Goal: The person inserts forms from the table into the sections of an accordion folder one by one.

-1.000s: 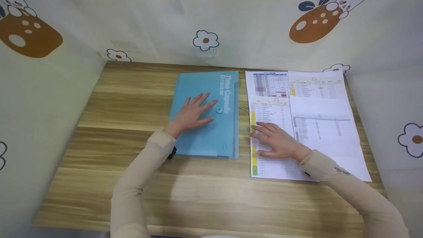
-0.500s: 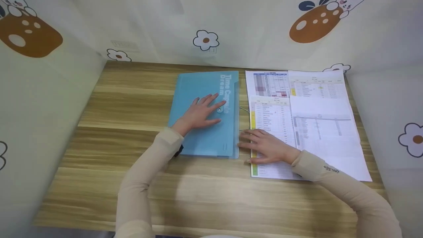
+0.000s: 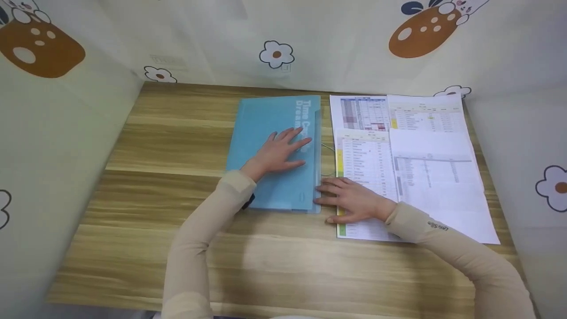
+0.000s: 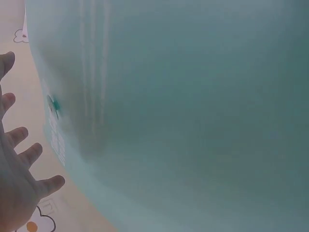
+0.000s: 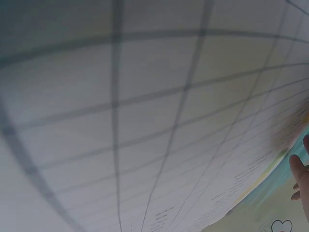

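A light blue plastic document folder (image 3: 261, 115) lies flat on the wooden table, with white lettering down its right side. My left hand (image 3: 281, 153) spreads its fingers over the middle of the folder, hiding part of the lettering and the button from the head camera. That round button (image 4: 53, 107) shows in the left wrist view. Printed sheets (image 3: 443, 199) with tables and yellow and green bands lie just right of the folder. Above their left edge is my right hand (image 3: 352, 201), fingers extended and fingertips at the folder's right edge.
A thin elastic cord (image 3: 328, 147) loops out from the folder's right edge toward the sheets. Patterned curtain (image 3: 212, 44) surrounds the wooden table (image 3: 146, 141) at the back and both sides. Bare tabletop stretches left of the folder and in front.
Both hands have shifted: the left slid right across the folder, covering its button, and the right moved left and nearer from the sheets to the folder's edge. Folder and sheets stay put.
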Demonstrator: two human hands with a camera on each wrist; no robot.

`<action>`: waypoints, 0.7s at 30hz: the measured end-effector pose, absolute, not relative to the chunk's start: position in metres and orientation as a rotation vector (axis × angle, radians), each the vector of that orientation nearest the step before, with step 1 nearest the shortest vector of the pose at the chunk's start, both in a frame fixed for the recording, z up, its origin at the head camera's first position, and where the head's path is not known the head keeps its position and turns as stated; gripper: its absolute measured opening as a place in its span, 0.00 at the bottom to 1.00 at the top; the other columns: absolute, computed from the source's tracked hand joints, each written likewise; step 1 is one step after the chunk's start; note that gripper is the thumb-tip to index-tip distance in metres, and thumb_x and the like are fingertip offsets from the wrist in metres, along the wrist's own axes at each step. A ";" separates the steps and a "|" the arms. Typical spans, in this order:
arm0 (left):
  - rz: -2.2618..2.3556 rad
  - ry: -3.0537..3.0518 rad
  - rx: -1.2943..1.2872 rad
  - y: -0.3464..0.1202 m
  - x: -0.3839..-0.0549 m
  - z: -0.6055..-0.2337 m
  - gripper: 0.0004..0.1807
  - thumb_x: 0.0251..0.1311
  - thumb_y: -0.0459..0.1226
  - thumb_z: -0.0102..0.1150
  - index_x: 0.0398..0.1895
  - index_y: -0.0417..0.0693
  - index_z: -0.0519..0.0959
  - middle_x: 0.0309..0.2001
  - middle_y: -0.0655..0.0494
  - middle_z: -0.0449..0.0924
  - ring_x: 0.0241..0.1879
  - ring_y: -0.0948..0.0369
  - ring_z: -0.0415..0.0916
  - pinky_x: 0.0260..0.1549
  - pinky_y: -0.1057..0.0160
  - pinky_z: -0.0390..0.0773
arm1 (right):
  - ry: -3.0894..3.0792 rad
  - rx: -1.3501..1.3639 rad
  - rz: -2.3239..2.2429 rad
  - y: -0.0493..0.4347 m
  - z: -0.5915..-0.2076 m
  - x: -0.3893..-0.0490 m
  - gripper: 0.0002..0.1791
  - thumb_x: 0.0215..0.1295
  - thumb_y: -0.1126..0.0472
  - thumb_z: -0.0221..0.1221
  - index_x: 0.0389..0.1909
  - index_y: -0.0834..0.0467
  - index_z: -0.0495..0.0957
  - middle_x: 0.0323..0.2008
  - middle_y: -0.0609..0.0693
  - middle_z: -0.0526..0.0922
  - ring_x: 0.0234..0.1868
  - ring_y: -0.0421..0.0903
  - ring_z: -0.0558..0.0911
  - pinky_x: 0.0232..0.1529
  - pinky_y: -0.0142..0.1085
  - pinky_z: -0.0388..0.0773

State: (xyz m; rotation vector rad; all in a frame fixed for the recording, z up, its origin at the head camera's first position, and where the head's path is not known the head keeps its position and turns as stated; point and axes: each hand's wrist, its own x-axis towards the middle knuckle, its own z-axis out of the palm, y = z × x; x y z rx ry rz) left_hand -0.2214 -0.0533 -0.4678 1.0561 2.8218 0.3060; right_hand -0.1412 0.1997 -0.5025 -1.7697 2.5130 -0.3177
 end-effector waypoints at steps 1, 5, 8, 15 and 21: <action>0.313 2.819 1.061 -0.052 -0.222 -0.468 0.34 0.56 0.58 0.44 0.66 0.63 0.53 0.67 0.52 0.43 0.64 0.53 0.42 0.53 0.41 0.50 | 2.513 -1.766 -0.316 0.200 -0.503 -0.141 0.29 0.57 0.38 0.47 0.57 0.48 0.69 0.60 0.50 0.62 0.62 0.52 0.55 0.57 0.45 0.51; 0.311 2.803 1.075 -0.044 -0.223 -0.470 0.34 0.56 0.58 0.44 0.66 0.63 0.53 0.67 0.52 0.43 0.64 0.53 0.42 0.53 0.42 0.51 | 2.500 -1.755 -0.315 0.199 -0.503 -0.140 0.30 0.57 0.37 0.47 0.58 0.47 0.68 0.61 0.51 0.62 0.62 0.51 0.55 0.57 0.46 0.51; 0.301 2.788 1.068 -0.038 -0.223 -0.471 0.35 0.56 0.58 0.44 0.66 0.62 0.53 0.68 0.52 0.42 0.64 0.52 0.42 0.53 0.43 0.53 | 2.496 -1.746 -0.302 0.199 -0.504 -0.139 0.30 0.57 0.37 0.47 0.58 0.46 0.67 0.61 0.50 0.61 0.62 0.51 0.55 0.58 0.45 0.50; 0.263 2.788 1.060 -0.026 -0.223 -0.474 0.35 0.55 0.58 0.45 0.66 0.61 0.55 0.67 0.52 0.43 0.63 0.51 0.44 0.51 0.43 0.56 | 2.490 -1.757 -0.319 0.199 -0.505 -0.139 0.30 0.57 0.38 0.48 0.59 0.46 0.67 0.61 0.50 0.62 0.62 0.51 0.55 0.57 0.45 0.51; 0.219 2.808 0.988 -0.019 -0.225 -0.477 0.37 0.53 0.62 0.43 0.66 0.62 0.54 0.68 0.54 0.43 0.63 0.52 0.45 0.51 0.44 0.56 | 2.490 -1.776 -0.331 0.199 -0.505 -0.140 0.30 0.56 0.38 0.49 0.58 0.47 0.67 0.60 0.51 0.62 0.61 0.51 0.57 0.57 0.46 0.51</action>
